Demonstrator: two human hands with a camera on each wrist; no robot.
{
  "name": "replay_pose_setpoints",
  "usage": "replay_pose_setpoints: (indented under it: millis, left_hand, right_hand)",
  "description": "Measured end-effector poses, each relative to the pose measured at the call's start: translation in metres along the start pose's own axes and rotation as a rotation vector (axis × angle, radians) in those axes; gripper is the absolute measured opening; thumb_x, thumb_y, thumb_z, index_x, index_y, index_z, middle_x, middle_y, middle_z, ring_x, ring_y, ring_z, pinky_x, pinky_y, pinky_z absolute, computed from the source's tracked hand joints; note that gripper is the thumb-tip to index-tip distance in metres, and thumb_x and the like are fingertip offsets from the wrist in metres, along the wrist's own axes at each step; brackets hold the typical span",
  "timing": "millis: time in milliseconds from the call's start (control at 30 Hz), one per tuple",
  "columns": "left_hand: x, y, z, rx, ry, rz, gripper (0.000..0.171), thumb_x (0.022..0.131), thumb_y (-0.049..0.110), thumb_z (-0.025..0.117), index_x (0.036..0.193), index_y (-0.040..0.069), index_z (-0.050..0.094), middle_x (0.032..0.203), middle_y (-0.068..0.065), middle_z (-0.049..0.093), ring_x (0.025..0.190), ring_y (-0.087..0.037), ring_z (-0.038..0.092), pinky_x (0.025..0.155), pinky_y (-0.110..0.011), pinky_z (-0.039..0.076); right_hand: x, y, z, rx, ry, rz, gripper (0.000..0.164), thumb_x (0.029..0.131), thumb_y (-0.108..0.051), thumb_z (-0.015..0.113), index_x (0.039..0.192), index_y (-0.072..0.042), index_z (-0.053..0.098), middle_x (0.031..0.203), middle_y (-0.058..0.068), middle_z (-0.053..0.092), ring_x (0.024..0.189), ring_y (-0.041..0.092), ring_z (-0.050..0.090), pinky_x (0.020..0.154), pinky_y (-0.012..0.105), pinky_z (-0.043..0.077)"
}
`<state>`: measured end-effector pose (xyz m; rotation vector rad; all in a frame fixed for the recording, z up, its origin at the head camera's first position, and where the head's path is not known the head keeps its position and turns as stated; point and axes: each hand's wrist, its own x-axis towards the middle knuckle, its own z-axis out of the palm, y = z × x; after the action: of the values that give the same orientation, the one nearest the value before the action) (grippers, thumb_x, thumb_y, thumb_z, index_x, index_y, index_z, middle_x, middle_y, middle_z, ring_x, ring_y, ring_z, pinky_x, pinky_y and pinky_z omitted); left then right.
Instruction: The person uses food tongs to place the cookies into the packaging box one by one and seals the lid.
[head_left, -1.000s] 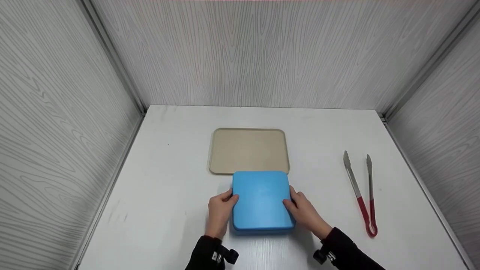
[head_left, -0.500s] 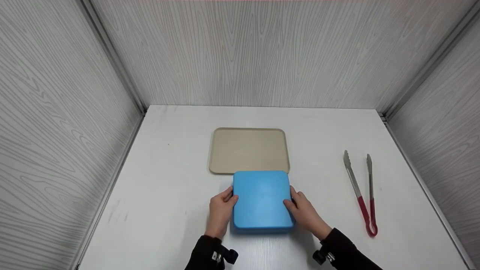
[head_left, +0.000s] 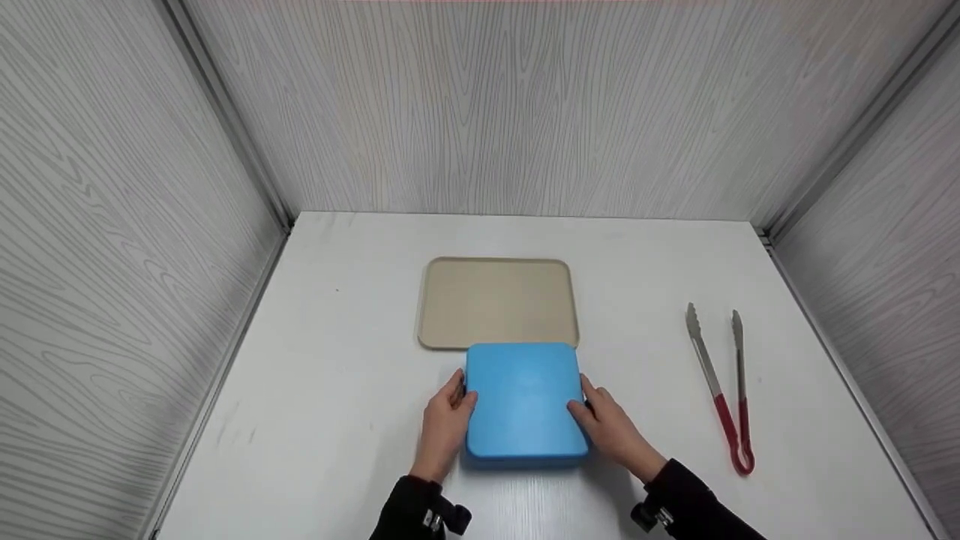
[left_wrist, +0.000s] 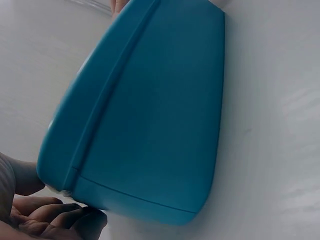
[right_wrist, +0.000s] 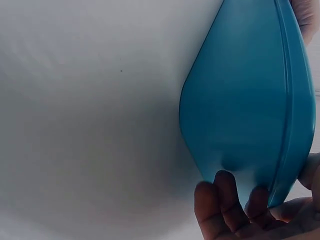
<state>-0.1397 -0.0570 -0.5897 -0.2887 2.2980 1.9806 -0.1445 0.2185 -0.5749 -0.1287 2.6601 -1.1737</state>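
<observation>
A blue lidded box [head_left: 525, 401] sits on the white table, its lid on and its inside hidden. In the head view my left hand [head_left: 444, 420] holds its left side, thumb at the lid's top edge. The left wrist view shows the fingers [left_wrist: 60, 217] curled under the lid's rim beside the box wall. On the opposite side my right hand [head_left: 611, 431] grips the box, thumb on top. Its fingers [right_wrist: 227, 200] lie against the side wall in the right wrist view. Just behind the box is a beige tray [head_left: 499, 300], whose front edge is partly covered by the box.
Metal tongs with red handles [head_left: 731, 431] lie spread on the right of the white table [head_left: 337, 360]. Grey wood-grain panels [head_left: 480, 112] wall off the back and both sides.
My left hand has shifted slightly, and its fingers have moved a little along the box's left side. The right hand and the box stay nearly in place.
</observation>
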Motion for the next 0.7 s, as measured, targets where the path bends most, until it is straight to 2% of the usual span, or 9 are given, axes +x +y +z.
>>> replay_pose_setpoints:
  millis: [67, 133, 233, 333, 433, 500, 567, 700]
  left_hand:
    - [-0.002, 0.0, 0.0, 0.047, 0.0, 0.023, 0.057, 0.106, 0.014, 0.056, 0.158, 0.002, 0.036, 0.162, -0.019, 0.035, 0.149, -0.034, 0.035, 0.121, -0.046, 0.034]
    - [-0.004, 0.002, 0.0, 0.1, 0.0, 0.079, 0.057, 0.106, 0.016, 0.055, 0.158, 0.002, 0.035, 0.163, -0.018, 0.034, 0.151, -0.035, 0.032, 0.122, -0.049, 0.03]
    - [-0.007, 0.005, 0.0, 0.206, 0.0, 0.198, 0.057, 0.108, 0.021, 0.053, 0.158, 0.001, 0.036, 0.164, -0.017, 0.033, 0.153, -0.038, 0.025, 0.124, -0.054, 0.025]
    - [-0.009, 0.01, 0.001, 0.376, -0.016, 0.35, 0.057, 0.108, 0.028, 0.052, 0.157, 0.001, 0.038, 0.165, -0.017, 0.031, 0.154, -0.043, 0.019, 0.125, -0.058, 0.019]
    - [-0.009, 0.012, 0.003, 0.588, -0.014, 0.501, 0.058, 0.108, 0.033, 0.052, 0.155, 0.001, 0.043, 0.164, -0.019, 0.033, 0.152, -0.048, 0.02, 0.123, -0.062, 0.02]
    - [-0.009, 0.012, 0.004, 0.73, -0.003, 0.569, 0.059, 0.106, 0.038, 0.052, 0.154, 0.004, 0.046, 0.163, -0.019, 0.035, 0.151, -0.05, 0.021, 0.121, -0.065, 0.021]
    - [-0.008, 0.011, 0.006, 0.855, 0.001, 0.606, 0.061, 0.106, 0.044, 0.05, 0.154, 0.006, 0.047, 0.163, -0.018, 0.036, 0.151, -0.052, 0.022, 0.12, -0.067, 0.022]
    - [-0.009, 0.007, 0.008, 1.02, -0.043, 0.604, 0.066, 0.106, 0.056, 0.041, 0.157, 0.013, 0.044, 0.166, -0.013, 0.031, 0.152, -0.05, 0.018, 0.121, -0.067, 0.019]
  right_hand:
    - [0.0, 0.002, -0.001, -0.006, 0.03, -0.014, 0.064, 0.108, -0.029, 0.052, 0.157, 0.006, 0.031, 0.104, 0.011, 0.052, 0.089, 0.019, 0.048, 0.081, 0.035, 0.044]
    - [0.0, 0.002, -0.003, -0.02, 0.077, -0.049, 0.063, 0.109, -0.03, 0.052, 0.156, 0.007, 0.032, 0.106, 0.012, 0.052, 0.091, 0.021, 0.052, 0.08, 0.036, 0.046]
    - [0.0, -0.001, -0.004, -0.087, 0.152, -0.13, 0.063, 0.109, -0.031, 0.05, 0.157, 0.005, 0.032, 0.128, 0.021, 0.054, 0.114, 0.032, 0.058, 0.097, 0.046, 0.05]
    - [0.0, -0.008, -0.004, -0.168, 0.196, -0.222, 0.062, 0.109, -0.032, 0.05, 0.158, 0.002, 0.032, 0.152, 0.026, 0.044, 0.142, 0.042, 0.042, 0.114, 0.058, 0.039]
    - [0.002, -0.015, 0.0, -0.259, 0.206, -0.305, 0.062, 0.109, -0.032, 0.051, 0.158, 0.001, 0.033, 0.161, 0.021, 0.036, 0.153, 0.042, 0.024, 0.12, 0.06, 0.029]
    - [0.004, -0.019, 0.004, -0.325, 0.2, -0.359, 0.063, 0.108, -0.033, 0.052, 0.158, 0.0, 0.034, 0.163, 0.019, 0.035, 0.154, 0.041, 0.021, 0.121, 0.06, 0.027]
    - [0.005, -0.021, 0.008, -0.392, 0.185, -0.39, 0.065, 0.108, -0.037, 0.053, 0.159, -0.001, 0.034, 0.164, 0.017, 0.033, 0.154, 0.04, 0.02, 0.122, 0.06, 0.025]
    - [0.007, -0.022, 0.016, -0.492, 0.155, -0.428, 0.07, 0.106, -0.045, 0.051, 0.159, -0.003, 0.034, 0.165, 0.017, 0.031, 0.154, 0.041, 0.02, 0.122, 0.061, 0.024]
